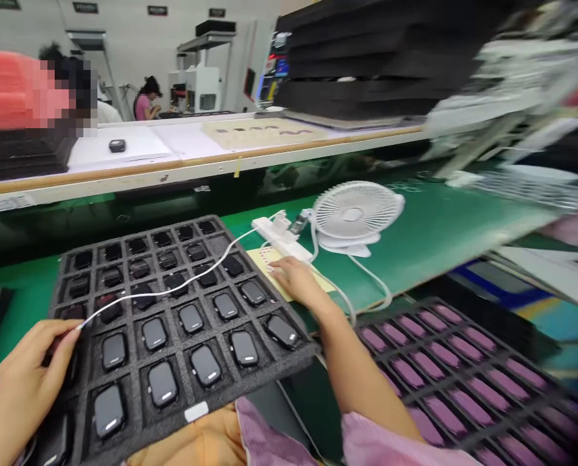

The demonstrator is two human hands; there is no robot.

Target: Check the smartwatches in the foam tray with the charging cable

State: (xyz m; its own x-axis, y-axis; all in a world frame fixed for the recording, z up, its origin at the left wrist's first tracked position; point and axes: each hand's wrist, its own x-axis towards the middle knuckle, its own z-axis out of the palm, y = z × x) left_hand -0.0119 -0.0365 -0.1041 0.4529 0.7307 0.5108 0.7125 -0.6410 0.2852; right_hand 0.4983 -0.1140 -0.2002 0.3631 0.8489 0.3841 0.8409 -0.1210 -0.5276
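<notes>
Between the thumb and fingers of my left hand [31, 382] is the end of a white cable [172, 290], closed in a pinch over the left side of a black foam tray [191, 375]. The cable runs across the tray to a white power strip [281, 239]. Dark-screened smartwatch bodies [205, 364] lie in the tray's compartments. My right hand [296, 279] reaches past the tray's right edge, fingers stretched out over a yellow sheet [262, 259] with small marks or pieces in rows. Nothing visible is held in it.
A white fan [356, 210] stands behind the sheet on the green table [415, 239]. At lower right is a second tray holding purple-topped pieces [444, 414]. Above runs a shelf [196, 158] with stacked black trays [366, 71]. One person [147, 103] sits in the background.
</notes>
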